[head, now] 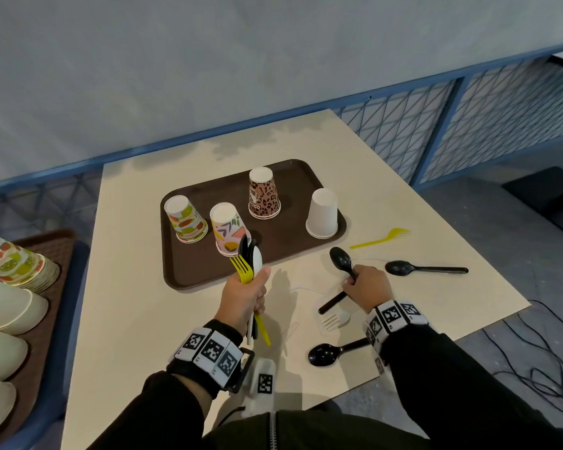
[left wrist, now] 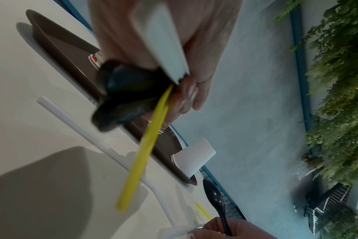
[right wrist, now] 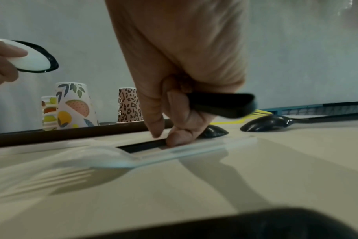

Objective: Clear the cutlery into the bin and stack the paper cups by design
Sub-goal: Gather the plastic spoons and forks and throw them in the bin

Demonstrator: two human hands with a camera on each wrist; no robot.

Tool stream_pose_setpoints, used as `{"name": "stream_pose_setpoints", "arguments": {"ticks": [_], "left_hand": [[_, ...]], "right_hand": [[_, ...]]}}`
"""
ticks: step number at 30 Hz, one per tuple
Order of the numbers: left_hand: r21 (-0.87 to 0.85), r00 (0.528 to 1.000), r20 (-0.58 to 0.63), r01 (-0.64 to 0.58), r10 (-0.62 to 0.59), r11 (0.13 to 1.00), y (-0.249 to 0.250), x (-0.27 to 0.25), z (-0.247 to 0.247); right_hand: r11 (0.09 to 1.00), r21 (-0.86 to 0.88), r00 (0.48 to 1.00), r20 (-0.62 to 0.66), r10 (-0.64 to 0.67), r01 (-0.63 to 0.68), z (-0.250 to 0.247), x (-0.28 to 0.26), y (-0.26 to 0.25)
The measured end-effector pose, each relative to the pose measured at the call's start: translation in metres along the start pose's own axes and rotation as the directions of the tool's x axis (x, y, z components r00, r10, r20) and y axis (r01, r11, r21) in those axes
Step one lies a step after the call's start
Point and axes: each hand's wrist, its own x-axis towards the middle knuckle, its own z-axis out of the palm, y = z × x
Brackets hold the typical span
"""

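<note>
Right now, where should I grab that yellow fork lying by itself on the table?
Probably grip the yellow fork by its thin handle, near the middle, coming straight down from above. It lies flat on the table, so a pinch across the narrow handle should lift it. The tines point away toward the far right edge, and the handle end sits nearer the brown tray, clear of the other cutlery.

Left hand [head: 246, 295] raised above the table, fingers curled tight, thumb pointing forward and up, fist upright. Right hand [head: 366, 287] low, palm down, knuckles up; I see its fingers [right wrist: 175, 129] curled, fingertips pressed down at the surface. Both forearms in black sleeves, marker bands on each wrist. Hands near each other, not touching.
</note>
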Motion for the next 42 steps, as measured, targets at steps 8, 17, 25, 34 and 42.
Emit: {"name": "stream_pose_setpoints", "arguments": {"ticks": [8,17,25,34,42], "left_hand": [[-0.002,1.0,0.003,-0.002,0.002,1.0,0.001,0.0,0.008],[0.011,1.0,0.008,-0.014,0.014,1.0,-0.003,0.001,0.007],[0.037,0.999,0.024,-0.026,0.025,0.999,-0.003,-0.001,0.001],[0.07,0.999,0.042,-0.037,0.034,0.997,-0.001,-0.002,-0.009],[0.096,0.998,0.059,-0.034,0.028,0.995,0.002,-0.002,0.001]], "right_hand": [[0.997,-0.006,0.995,0.049,0.082,-0.082,-0.001,0.005,-0.008],[0.977,0.108,0.982,0.038,0.183,-0.186,-0.015,0.002,-0.006],[0.973,0.062,0.974,0.048,0.22,-0.223,-0.017,0.004,-0.014],[0.969,0.102,0.973,-0.01,0.229,-0.227,-0.028,0.014,-0.011],[0.747,0.652,0.96,-0.102,0.26,-0.133,-0.071,0.03,0.003]]}}
